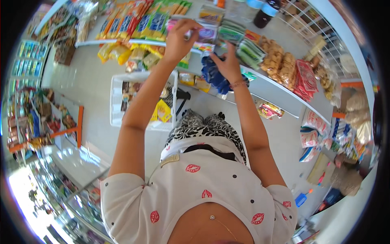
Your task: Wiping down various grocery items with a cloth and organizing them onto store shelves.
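My left hand (pixel 182 38) is over the front of a shop shelf, fingers bent beside a stack of purple packets (pixel 207 34). A small shiny thing shows at its fingers; I cannot tell whether it is a ring or something held. Bunched dark blue cloth (pixel 213 76) hangs under my right hand (pixel 228 65), gripped by fingers that are partly hidden. The thumb and index finger of that hand are spread towards a stack of green packets (pixel 231 32). More green-and-white packets (pixel 250 51) lean just right of it.
Orange, red and green sachets (pixel 134 21) line the shelf's left. Bagged round snacks (pixel 274 58) and red packs (pixel 305 77) lie right; a dark bottle (pixel 266 13) stands behind. Below, a white plastic basket (pixel 117 100) holds packaged goods. Sacks (pixel 313 125) sit on the right.
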Motion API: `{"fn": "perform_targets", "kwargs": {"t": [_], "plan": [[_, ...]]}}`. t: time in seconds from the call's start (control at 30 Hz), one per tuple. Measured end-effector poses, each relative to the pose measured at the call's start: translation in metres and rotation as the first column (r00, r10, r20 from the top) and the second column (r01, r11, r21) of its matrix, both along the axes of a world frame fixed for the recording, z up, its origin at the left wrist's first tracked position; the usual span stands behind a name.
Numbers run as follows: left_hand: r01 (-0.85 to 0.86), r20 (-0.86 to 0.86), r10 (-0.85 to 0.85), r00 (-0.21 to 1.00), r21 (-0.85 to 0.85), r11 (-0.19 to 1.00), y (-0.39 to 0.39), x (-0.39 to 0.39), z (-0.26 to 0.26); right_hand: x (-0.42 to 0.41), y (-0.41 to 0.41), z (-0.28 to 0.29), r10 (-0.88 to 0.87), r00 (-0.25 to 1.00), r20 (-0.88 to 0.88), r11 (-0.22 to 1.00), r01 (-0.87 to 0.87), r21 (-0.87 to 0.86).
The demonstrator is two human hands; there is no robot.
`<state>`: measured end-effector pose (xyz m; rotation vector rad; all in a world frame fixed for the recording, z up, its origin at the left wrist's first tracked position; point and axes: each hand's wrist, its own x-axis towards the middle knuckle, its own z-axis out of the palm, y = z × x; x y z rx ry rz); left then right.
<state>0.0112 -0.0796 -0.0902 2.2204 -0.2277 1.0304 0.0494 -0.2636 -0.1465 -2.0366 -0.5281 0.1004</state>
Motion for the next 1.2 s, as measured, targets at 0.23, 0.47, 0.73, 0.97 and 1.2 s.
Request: {"fn": "perform_targets", "kwargs": {"t": [0.23,0.47,0.73,0.97,1.2], "plan": [[-0.597,-0.387,0.484,0.785,-0.681,0.424,0.05,-0.177,-0.191,-0.042,-0.004,-0.053,0.222,0.914,-0.341,0.974,-0.221,0.043],[-0.84,-0.839,0.04,0.543,-0.541,0.034,0.011,-0.271,-0.319,-0.071,0.03,-0.139,0.193,0.665,-0.722,0.967,-0.255,0.023],[-0.838,-0.848,0.042,0.528,-0.512,0.189,-0.005,-0.23,-0.404,-0.07,0.128,-0.176,0.233,0.704,-0.671,0.89,-0.433,-0.146],[-0.83,-0.852,0.016,0.523,-0.505,0.236,-0.014,-0.193,-0.432,-0.106,0.124,-0.201,0.24,0.631,-0.738,0.887,-0.451,-0.098],[-0.845,-0.948,-0.025,0.316,-0.293,0.446,-0.001,-0.196,-0.39,-0.105,0.106,-0.218,0.056,0.465,-0.883,0.963,-0.26,-0.076]]}}
